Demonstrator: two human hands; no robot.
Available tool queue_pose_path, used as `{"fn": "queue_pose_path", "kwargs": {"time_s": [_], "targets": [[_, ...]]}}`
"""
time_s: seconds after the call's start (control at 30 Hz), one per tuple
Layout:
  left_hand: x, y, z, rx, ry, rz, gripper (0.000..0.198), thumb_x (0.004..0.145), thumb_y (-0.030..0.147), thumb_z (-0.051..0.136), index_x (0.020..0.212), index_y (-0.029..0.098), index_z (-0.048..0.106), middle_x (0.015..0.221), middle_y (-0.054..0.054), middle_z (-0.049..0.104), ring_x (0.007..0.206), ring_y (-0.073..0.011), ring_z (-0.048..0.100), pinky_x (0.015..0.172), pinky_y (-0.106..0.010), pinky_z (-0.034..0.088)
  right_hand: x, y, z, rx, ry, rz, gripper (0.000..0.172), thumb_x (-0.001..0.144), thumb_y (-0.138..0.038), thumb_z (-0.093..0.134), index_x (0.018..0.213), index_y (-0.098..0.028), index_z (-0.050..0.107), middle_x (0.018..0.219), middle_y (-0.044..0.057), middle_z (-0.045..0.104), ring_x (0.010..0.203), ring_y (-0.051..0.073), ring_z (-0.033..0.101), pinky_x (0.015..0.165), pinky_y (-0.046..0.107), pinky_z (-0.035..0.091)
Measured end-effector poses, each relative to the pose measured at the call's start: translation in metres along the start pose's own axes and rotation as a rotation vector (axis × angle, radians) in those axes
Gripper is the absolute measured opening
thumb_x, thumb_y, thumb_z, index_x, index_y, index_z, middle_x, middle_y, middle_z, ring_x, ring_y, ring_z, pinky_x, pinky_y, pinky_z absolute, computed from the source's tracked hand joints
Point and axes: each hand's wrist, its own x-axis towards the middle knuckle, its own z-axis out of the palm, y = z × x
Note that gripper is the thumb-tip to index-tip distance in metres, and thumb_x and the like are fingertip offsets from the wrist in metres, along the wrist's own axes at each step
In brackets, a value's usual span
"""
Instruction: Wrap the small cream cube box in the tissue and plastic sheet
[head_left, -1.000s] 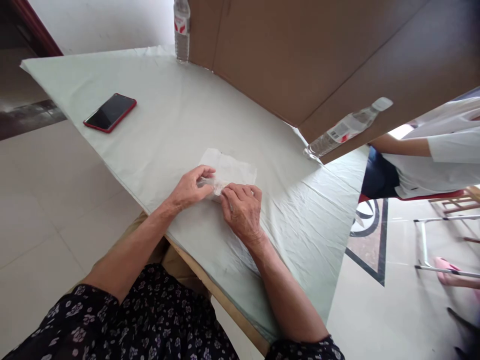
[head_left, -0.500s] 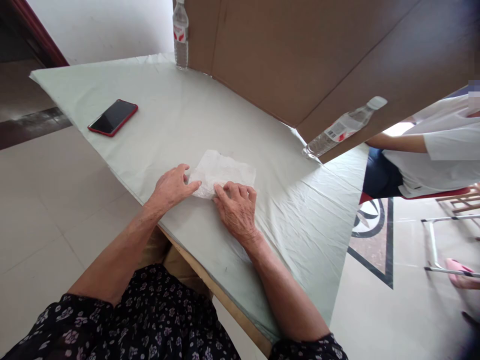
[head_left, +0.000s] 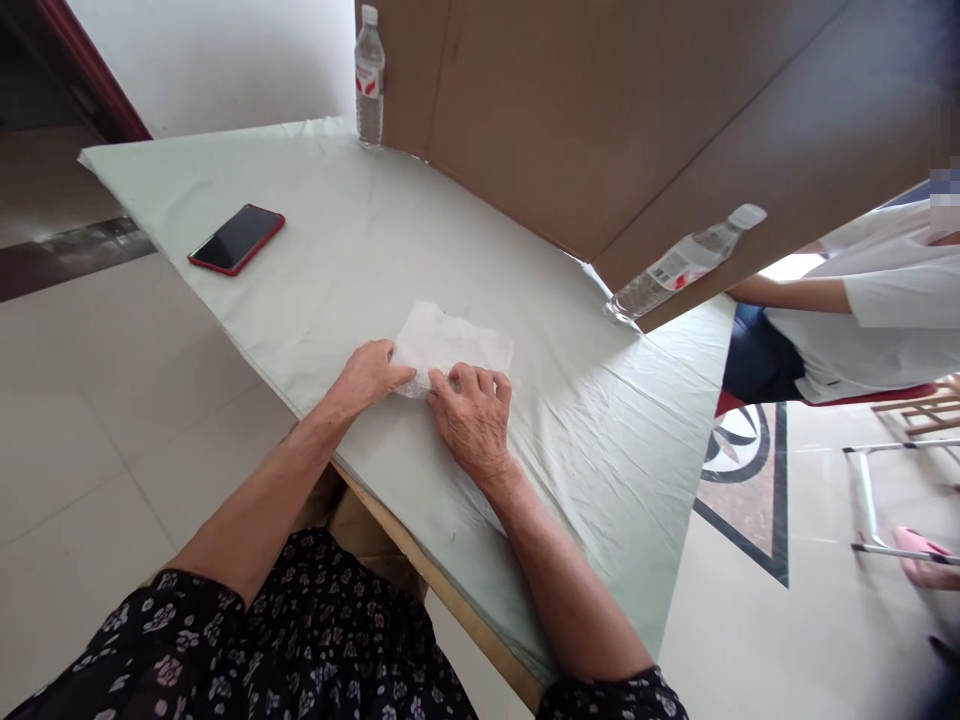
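A white, thin sheet that looks like a paper tissue (head_left: 450,340) lies on the pale green tablecloth, its near edge crinkled. At its left edge is my left hand (head_left: 369,375), thumb on top of the paper and fingers bent at the side, partly hidden. My right hand (head_left: 474,415) rests on the near right part of the tissue, its fingers curled and gripping the crinkled edge. The fingertips hide some of the paper.
A phone in a red case (head_left: 237,240) lies at the table's left. Behind stands a brown cardboard panel (head_left: 540,120), with one upright water bottle (head_left: 369,85) and one tilted bottle (head_left: 682,265) against it. A person in a white shirt (head_left: 892,290) sits at right.
My left hand has moved right, closing in on the tissue's left edge. My right hand stays almost in place on the paper. The view has shifted slightly.
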Motion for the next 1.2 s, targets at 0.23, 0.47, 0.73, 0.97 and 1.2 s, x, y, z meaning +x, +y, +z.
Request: {"fn": "queue_pose_path", "kwargs": {"time_s": [0.23,0.47,0.73,0.97,1.2], "targets": [[-0.002,0.008,0.006,0.026,0.074,0.002,0.024,0.067,0.028,0.058,0.056,0.021,0.038,0.053,0.005,0.041,0.053,-0.0106,0.035,0.049,-0.025,0.024,-0.001,-0.002,0.0,-0.005,-0.008,0.003,0.027,0.097,-0.024,0.053,0.123,-0.026,0.059,0.108,0.008,0.067,0.1,0.025,0.053,0.097,0.045,0.03],[-0.008,0.017,0.009,-0.369,-0.038,-0.083,0.017,0.07,0.028,0.06,0.065,0.021,0.046,0.059,0.005,0.045,0.049,-0.0097,0.045,0.042,-0.021,0.037,-0.002,-0.003,-0.004,0.015,-0.048,0.008,0.024,0.097,-0.025,0.053,0.12,-0.023,0.059,0.112,0.01,0.067,0.103,0.026,0.054,0.098,0.045,0.03],[-0.006,0.031,0.013,-0.526,-0.075,-0.107,0.013,0.067,0.021,0.063,0.062,0.018,0.052,0.056,0.003,0.05,0.049,-0.0084,0.048,0.039,-0.018,0.044,-0.003,-0.002,-0.012,0.068,-0.044,0.018,0.015,0.092,-0.022,0.056,0.107,-0.02,0.059,0.113,0.009,0.069,0.102,0.026,0.056,0.098,0.044,0.031],[-0.012,0.036,0.0,-0.531,-0.237,-0.028,0.019,0.068,0.022,0.057,0.077,0.016,0.073,0.061,-0.001,0.062,0.056,-0.0137,0.059,0.052,-0.026,0.056,-0.002,0.006,-0.022,0.174,-0.057,0.026,0.011,0.085,-0.012,0.054,0.087,-0.022,0.057,0.1,0.005,0.074,0.088,0.022,0.061,0.1,0.041,0.032],[-0.016,0.029,0.004,-0.271,-0.24,0.237,0.026,0.075,0.019,0.051,0.087,0.018,0.074,0.077,-0.003,0.068,0.066,-0.015,0.061,0.065,-0.029,0.055,-0.001,0.012,-0.023,0.306,-0.057,0.043,0.016,0.081,-0.009,0.053,0.085,-0.023,0.06,0.102,0.003,0.077,0.089,0.02,0.066,0.1,0.04,0.035]]}}
